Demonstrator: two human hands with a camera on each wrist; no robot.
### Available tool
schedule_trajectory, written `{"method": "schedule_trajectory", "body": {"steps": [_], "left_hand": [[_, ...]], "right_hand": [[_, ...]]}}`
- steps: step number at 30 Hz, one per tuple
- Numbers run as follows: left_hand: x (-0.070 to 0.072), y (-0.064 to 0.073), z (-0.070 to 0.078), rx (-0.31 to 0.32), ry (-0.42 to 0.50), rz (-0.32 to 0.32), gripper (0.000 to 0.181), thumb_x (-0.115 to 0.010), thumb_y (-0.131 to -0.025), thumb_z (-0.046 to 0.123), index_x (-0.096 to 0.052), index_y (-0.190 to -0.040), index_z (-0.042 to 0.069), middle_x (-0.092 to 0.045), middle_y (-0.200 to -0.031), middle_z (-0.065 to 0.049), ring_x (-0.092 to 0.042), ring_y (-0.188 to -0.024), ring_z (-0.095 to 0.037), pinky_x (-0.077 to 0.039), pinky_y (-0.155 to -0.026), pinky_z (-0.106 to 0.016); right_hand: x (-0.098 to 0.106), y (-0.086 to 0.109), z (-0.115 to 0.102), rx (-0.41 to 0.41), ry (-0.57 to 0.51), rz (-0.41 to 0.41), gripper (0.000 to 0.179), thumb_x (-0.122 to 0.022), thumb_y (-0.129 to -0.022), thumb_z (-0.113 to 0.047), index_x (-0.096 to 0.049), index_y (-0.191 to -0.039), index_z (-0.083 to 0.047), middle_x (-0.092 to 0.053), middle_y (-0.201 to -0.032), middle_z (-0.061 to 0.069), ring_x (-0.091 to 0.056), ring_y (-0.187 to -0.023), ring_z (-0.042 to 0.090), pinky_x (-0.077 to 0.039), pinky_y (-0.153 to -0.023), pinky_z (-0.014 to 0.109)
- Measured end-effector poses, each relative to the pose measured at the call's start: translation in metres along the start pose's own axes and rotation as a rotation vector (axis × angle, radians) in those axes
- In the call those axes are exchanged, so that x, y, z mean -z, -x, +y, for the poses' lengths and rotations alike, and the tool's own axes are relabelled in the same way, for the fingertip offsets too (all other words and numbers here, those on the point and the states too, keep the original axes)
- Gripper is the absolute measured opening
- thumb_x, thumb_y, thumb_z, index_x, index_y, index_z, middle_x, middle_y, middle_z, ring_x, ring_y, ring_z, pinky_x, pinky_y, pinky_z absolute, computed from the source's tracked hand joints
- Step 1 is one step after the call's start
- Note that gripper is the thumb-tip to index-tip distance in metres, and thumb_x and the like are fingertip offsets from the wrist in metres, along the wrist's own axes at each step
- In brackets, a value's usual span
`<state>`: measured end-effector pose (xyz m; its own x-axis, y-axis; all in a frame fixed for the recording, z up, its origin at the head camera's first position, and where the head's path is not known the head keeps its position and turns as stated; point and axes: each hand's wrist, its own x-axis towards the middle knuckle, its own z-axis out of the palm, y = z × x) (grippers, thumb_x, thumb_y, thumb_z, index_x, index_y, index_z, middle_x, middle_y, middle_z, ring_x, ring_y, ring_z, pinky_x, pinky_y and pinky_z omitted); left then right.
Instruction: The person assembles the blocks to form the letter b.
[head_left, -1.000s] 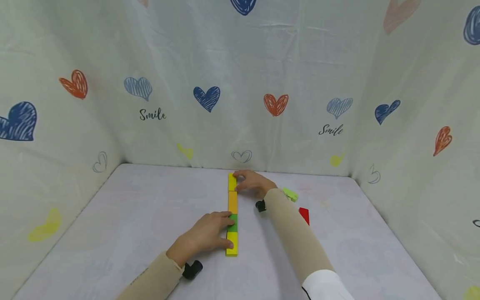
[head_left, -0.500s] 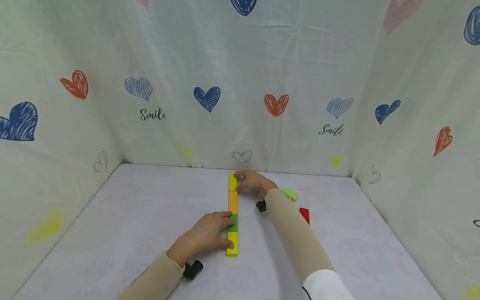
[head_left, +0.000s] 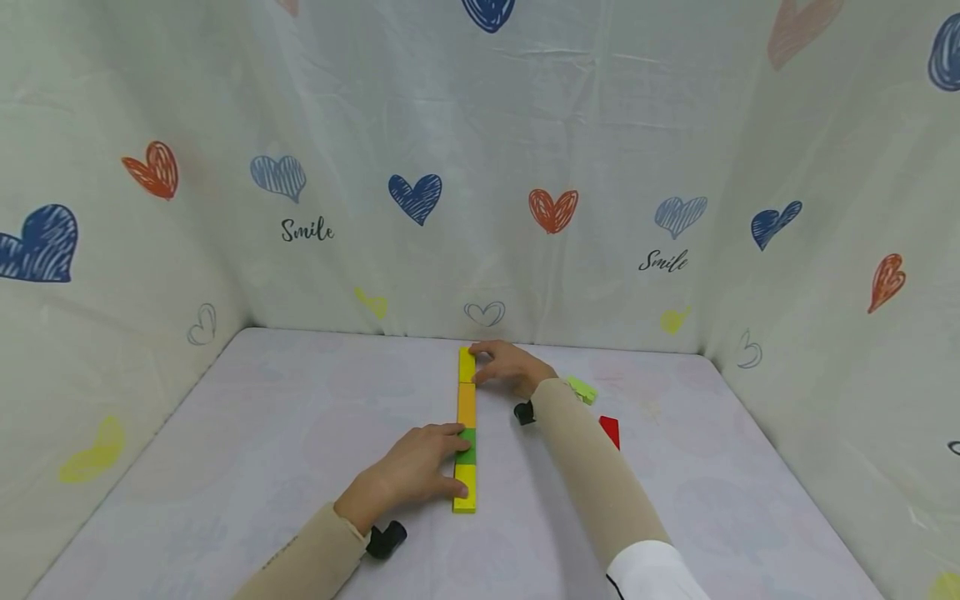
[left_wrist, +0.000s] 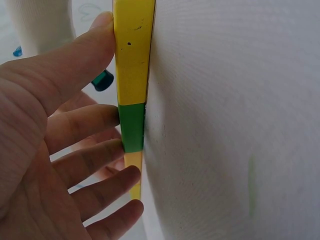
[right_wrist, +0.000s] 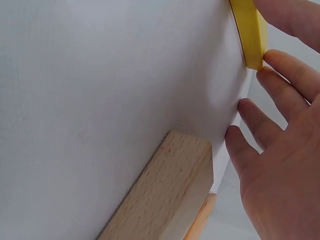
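Note:
Several coloured blocks lie end to end in a straight row running away from me in the head view. From far to near they are a yellow block (head_left: 466,365), an orange block (head_left: 467,407), a green block (head_left: 468,457) and another yellow block (head_left: 465,502). My left hand (head_left: 412,462) rests along the row's left side, thumb at the near yellow block and fingertips at the green one. At the far end, my right hand (head_left: 512,367) touches the far yellow block from the right. In the right wrist view its fingers are extended, two fingertips at that block's end.
Right of the row lie a light green piece (head_left: 582,390) and a red block (head_left: 611,431), both partly behind the right forearm. The right wrist view also shows a bare wooden block (right_wrist: 165,185) with an orange piece (right_wrist: 201,217) behind it. A heart-printed curtain (head_left: 480,250) stands behind the table.

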<state>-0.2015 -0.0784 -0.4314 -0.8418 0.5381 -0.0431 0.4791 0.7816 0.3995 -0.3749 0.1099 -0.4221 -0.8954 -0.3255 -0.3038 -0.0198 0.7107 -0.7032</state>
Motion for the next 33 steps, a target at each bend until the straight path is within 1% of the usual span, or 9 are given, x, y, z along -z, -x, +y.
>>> {"method": "schedule_trajectory", "body": {"steps": [9, 18, 33], "left_hand": [[0.001, 0.0006, 0.0013, -0.009, -0.004, 0.004, 0.064, -0.077, -0.075, 0.049, -0.063, -0.128, 0.016, -0.047, -0.143, -0.008, -0.046, -0.128, -0.03, -0.039, -0.104, -0.049], [0.0004, -0.0004, 0.0012, 0.002, -0.006, 0.0, 0.064, -0.077, -0.075, 0.049, -0.063, -0.128, 0.016, -0.047, -0.143, -0.008, -0.046, -0.128, -0.03, -0.039, -0.104, -0.05], [0.0029, 0.0002, 0.0019, -0.014, -0.023, 0.001, 0.065, -0.078, -0.074, 0.049, -0.063, -0.127, 0.015, -0.049, -0.141, -0.008, -0.047, -0.128, -0.028, -0.04, -0.103, -0.049]], "right_hand": [[0.0015, 0.0013, 0.0012, 0.03, 0.066, -0.001, 0.063, -0.077, -0.075, -0.022, -0.056, -0.133, -0.033, -0.037, -0.149, -0.005, -0.029, -0.135, 0.023, -0.02, -0.113, 0.054], [0.001, 0.0004, 0.0019, 0.014, 0.012, 0.007, 0.061, -0.079, -0.073, -0.02, -0.059, -0.129, -0.034, -0.038, -0.148, -0.005, -0.029, -0.134, 0.023, -0.02, -0.113, 0.053], [0.0011, -0.0005, 0.0024, 0.008, 0.009, 0.01, 0.059, -0.08, -0.071, -0.02, -0.061, -0.126, -0.034, -0.039, -0.147, -0.004, -0.031, -0.132, 0.023, -0.022, -0.113, 0.053]]}}
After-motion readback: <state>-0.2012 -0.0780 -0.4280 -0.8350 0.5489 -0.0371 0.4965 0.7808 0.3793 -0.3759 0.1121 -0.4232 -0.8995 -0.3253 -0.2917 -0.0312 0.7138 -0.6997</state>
